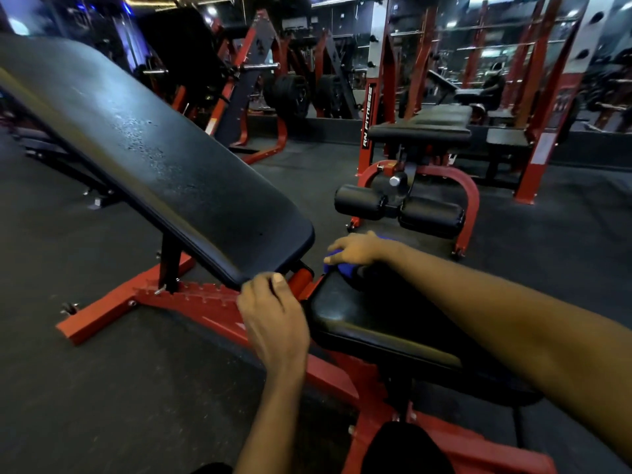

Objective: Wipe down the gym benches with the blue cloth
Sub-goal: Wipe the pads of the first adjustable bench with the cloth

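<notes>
Bench: an adjustable gym bench with a red frame (102, 313), standing on the dark floor (85, 388).
Backrest pad (154, 159): black, tilted up towards the left, with a speckled sheen of droplets along its middle.
Seat pad (376, 323): black and glossy, just right of the backrest's lower end; a gap with red frame parts lies between the two pads.
Blue cloth (345, 268): bunched at the far end of the seat pad, close to the gap, mostly covered by a hand (blue shows under the fingertips and behind the wrist).
Right hand (355, 249): reaches across the seat and rests on top of the cloth, its fingers stretched forward and down, pressing the cloth onto the pad.
Left hand (273, 309): at the backrest's lower corner, its fingers curled round the pad's edge and the thumb lying on top, gripping it.
Second bench (420, 131): behind, well apart, with a red frame and two black roller pads (362, 201) at its near end.
Background: red racks and black weight plates (290, 95), dimly lit.
</notes>
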### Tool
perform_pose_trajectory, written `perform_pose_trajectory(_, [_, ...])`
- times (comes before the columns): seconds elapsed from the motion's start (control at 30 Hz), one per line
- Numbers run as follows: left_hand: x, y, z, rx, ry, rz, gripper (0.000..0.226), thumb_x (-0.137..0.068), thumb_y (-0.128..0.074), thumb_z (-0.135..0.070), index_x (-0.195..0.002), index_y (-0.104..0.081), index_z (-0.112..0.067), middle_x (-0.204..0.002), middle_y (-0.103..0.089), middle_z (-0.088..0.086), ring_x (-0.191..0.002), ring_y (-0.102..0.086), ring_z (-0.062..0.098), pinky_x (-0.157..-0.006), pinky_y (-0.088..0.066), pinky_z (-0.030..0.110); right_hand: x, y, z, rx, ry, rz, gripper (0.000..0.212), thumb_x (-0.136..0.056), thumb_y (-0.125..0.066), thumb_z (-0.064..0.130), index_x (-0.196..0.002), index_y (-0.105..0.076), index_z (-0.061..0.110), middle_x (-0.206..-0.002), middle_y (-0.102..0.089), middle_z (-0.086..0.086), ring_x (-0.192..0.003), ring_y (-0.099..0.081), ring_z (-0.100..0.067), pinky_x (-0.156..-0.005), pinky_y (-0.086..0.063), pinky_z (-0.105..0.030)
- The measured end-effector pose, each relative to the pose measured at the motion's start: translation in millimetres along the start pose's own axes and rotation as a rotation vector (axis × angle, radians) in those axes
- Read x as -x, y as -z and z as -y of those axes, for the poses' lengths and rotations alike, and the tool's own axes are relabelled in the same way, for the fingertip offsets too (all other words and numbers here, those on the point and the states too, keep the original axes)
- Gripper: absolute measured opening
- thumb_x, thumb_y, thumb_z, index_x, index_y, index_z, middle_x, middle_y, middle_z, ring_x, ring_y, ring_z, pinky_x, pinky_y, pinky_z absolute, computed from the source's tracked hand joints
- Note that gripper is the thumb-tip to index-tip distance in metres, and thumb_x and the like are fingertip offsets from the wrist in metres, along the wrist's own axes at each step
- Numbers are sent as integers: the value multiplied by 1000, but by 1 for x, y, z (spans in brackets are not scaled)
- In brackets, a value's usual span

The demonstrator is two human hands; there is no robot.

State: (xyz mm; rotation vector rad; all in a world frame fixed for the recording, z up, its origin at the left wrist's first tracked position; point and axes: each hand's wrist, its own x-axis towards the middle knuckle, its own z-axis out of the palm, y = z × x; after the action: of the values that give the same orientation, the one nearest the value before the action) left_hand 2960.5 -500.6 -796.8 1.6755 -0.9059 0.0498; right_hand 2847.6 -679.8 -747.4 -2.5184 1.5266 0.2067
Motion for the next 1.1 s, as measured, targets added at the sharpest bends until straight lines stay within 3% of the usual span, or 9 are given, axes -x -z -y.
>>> perform_pose_trajectory(0.07, [-23,16,11,-119,-33,-9,38,-101,-44,-28,-130,-54,-6,-135,-50,13,-125,-44,27,-99,-34,30,-5,1,9,26,-87,-16,48,-97,-41,55,-136,-53,32,-146,-49,2,-137,-40,-27,-109,-22,-54])
perform_pose_trajectory(0.17, [-47,24,26,-236,-39,110,59,-103,-41,-31,-153,-26,-4,-163,-16,10,-148,-17,27,-118,-17,37,-4,-4,27,73,-182,-101,49,-96,-38,49,-134,-55,22,-143,-52,-5,-132,-45,-30,-106,-26,-54])
perform_pose_trajectory(0.37, [-47,22,41,-262,-79,189,64,-104,-36,-31,-157,-8,-9,-165,4,3,-151,-1,20,-116,-3,28,30,-22,30,31,123,-129,48,-100,-37,54,-141,-49,31,-150,-44,4,-139,-35,-25,-115,-25,-48])
perform_pose_trajectory(0.53, [-48,30,46,-282,-119,219,62,-104,-37,-29,-157,-11,-8,-165,0,5,-151,-4,21,-122,-11,35,21,-13,41,116,-45,-31,50,-97,-32,60,-138,-51,37,-151,-43,7,-142,-29,-26,-114,-14,-54])
perform_pose_trajectory(0.73, [-50,36,44,-294,-129,231,61,-103,-38,-26,-155,-15,-5,-164,-5,10,-151,-10,25,-122,-17,39,59,-33,60,44,219,-100,42,-98,-41,55,-132,-55,33,-138,-54,2,-134,-42,-22,-114,-22,-47])
perform_pose_trajectory(0.9, [-51,44,45,-329,-164,273,60,-104,-36,-27,-155,-15,-4,-164,-4,11,-150,-10,26,-122,-17,39,54,-22,85,147,68,29,45,-96,-39,59,-130,-58,36,-144,-50,4,-138,-37,-24,-115,-16,-50])
perform_pose_trajectory(1.0, [-52,45,45,-330,-173,282,61,-103,-38,-25,-155,-15,-3,-164,-5,12,-150,-11,27,-122,-17,39,80,-40,113,255,96,-61,48,-95,-40,52,-132,-59,28,-142,-53,0,-136,-40,-25,-116,-14,-52])
perform_pose_trajectory(1.1, [-52,45,47,-327,-171,282,60,-103,-39,-24,-155,-17,-3,-164,-5,12,-149,-14,27,-122,-17,40,121,-66,115,372,214,-248,47,-96,-42,51,-136,-54,28,-145,-47,2,-140,-31,-25,-117,-15,-55])
